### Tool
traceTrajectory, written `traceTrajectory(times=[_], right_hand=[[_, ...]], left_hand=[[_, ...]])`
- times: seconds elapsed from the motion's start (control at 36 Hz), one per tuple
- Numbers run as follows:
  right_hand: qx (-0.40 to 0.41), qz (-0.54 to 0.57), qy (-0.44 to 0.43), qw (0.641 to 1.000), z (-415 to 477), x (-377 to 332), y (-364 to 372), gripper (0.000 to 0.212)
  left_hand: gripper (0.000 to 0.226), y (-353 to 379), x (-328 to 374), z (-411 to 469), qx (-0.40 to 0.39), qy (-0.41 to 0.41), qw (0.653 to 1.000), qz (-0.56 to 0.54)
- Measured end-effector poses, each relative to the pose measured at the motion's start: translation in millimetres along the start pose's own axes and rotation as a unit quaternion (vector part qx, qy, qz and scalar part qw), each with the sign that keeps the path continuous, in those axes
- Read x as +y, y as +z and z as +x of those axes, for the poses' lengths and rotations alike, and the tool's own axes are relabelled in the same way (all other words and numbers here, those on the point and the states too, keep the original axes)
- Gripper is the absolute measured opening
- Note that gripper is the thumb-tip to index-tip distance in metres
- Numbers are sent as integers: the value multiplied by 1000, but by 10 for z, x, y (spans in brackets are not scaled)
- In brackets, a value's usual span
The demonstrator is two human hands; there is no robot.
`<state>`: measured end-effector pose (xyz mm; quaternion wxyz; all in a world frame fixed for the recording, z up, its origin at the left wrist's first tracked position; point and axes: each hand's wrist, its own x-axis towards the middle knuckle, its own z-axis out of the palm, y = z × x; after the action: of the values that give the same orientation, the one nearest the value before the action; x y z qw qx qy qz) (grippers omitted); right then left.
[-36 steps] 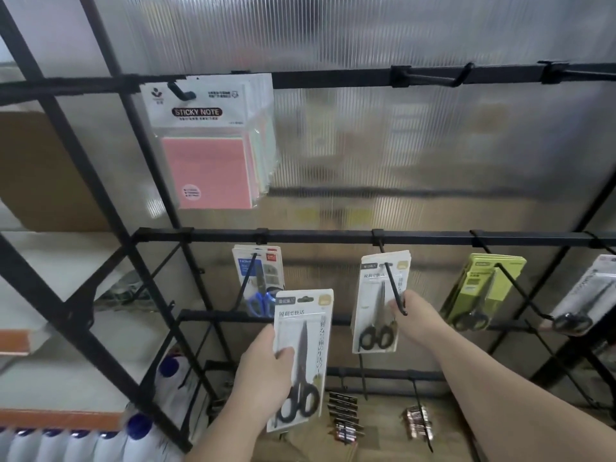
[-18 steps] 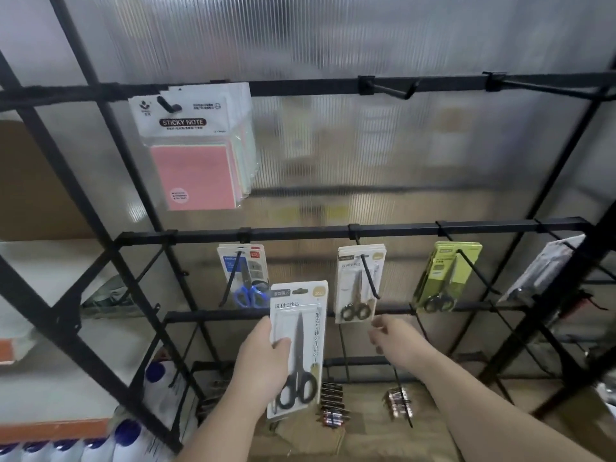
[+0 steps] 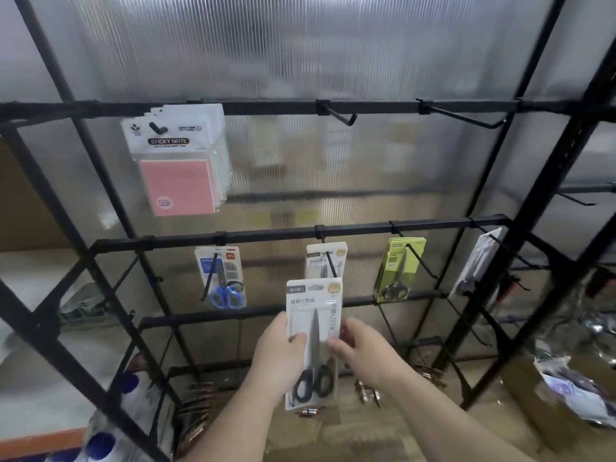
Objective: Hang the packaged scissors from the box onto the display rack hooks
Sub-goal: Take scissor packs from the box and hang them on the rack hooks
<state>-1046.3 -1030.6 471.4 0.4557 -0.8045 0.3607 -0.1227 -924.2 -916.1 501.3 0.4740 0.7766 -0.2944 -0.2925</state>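
Both sets of fingers point(image 3: 297, 338) now pinch the packaged scissors point(image 3: 313, 311): the left hand point(image 3: 278, 356) grips the left edge, and the right hand point(image 3: 365, 350), empty half a second ago, has closed on the right edge. The card stands upright just below the hook point(image 3: 330, 266) bearing matching packs point(image 3: 316, 261). Judged next step: threading its hang hole.

The sticky note packs point(image 3: 176, 161) hung left on the upper bar point(image 3: 266, 106), a row of scissors packs point(image 3: 221, 278) hung on the middle bar point(image 3: 266, 234) below, the held scissors pack point(image 3: 313, 331) stood before and under the second hanging pack point(image 3: 328, 261), and the box point(image 3: 526, 395) lay low at the right.
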Motion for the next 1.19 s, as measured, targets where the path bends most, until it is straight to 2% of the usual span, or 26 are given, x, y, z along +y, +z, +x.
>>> traceTrajectory(times=[0.08,0.22,0.33,0.44,0.5,0.58,0.67,0.81,1.03,1.19], right_hand=[[11,9,-1,1000,-67,24,-31,18],[30,6,10,999,-138,22,-85,8],[40,1,13,999,-162,33,-147,8],[51,-12,18,998,-142,24,-209,6],[55,-27,27,998,-115,42,-236,3],[52,-39,45,997,-89,71,-264,10],[51,-53,52,996,-63,112,-283,7],[50,-49,74,995,-41,120,-275,18],[50,-57,76,994,70,137,-249,22],[48,-61,83,994,183,165,-248,21]], left_hand=[[30,35,28,-48,-19,4,1000,1],[28,102,66,-114,-39,2,999,0],[26,136,106,-132,-44,18,999,9],[18,120,111,-100,-37,8,998,40],[24,92,98,-85,-32,0,997,76],[40,28,75,-74,-14,-3,985,169],[46,-49,49,-87,1,4,972,236],[51,-156,-8,-97,14,20,932,363],[52,-199,-87,-57,7,28,893,449],[51,-193,-146,-17,5,20,882,471]])
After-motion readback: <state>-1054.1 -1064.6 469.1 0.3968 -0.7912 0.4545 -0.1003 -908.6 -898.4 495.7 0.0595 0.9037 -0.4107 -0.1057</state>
